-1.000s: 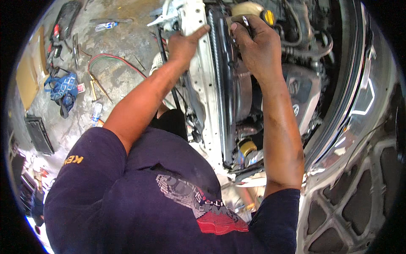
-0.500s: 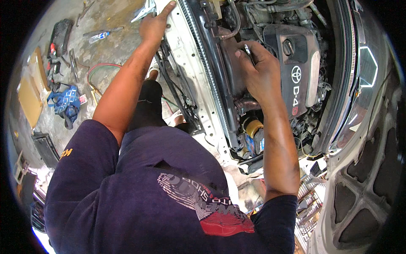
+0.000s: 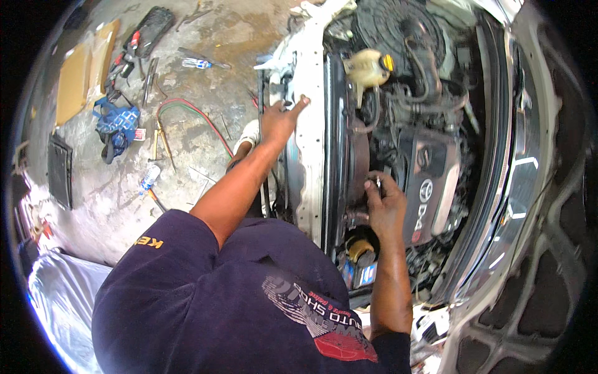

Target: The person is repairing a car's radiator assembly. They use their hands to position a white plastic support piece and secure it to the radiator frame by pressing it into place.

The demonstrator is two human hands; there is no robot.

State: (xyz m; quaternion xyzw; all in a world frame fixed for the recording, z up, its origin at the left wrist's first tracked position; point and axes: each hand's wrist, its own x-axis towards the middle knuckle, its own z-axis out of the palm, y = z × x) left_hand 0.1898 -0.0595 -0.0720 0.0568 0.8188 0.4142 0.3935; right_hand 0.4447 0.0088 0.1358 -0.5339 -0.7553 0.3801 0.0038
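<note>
"In the head view, what are the hands doing?"

"The right hand (image 3: 387, 198) is pinching one small shiny piece (image 3: 377, 183), its grip narrow, beside one engine cover (image 3: 430, 212). The left hand (image 3: 280, 128) is resting on one white bar (image 3: 311, 156); I can't tell how far its grip is closing."

"Any advice?"

"Pinching firmly while bracing left-handed seems wise; dropping it could mean losing it."

"And the rest?"

"One tank (image 3: 366, 70) is sitting past the hands; two bottles (image 3: 196, 63) are lying on the floor (image 3: 243, 31)."
</note>
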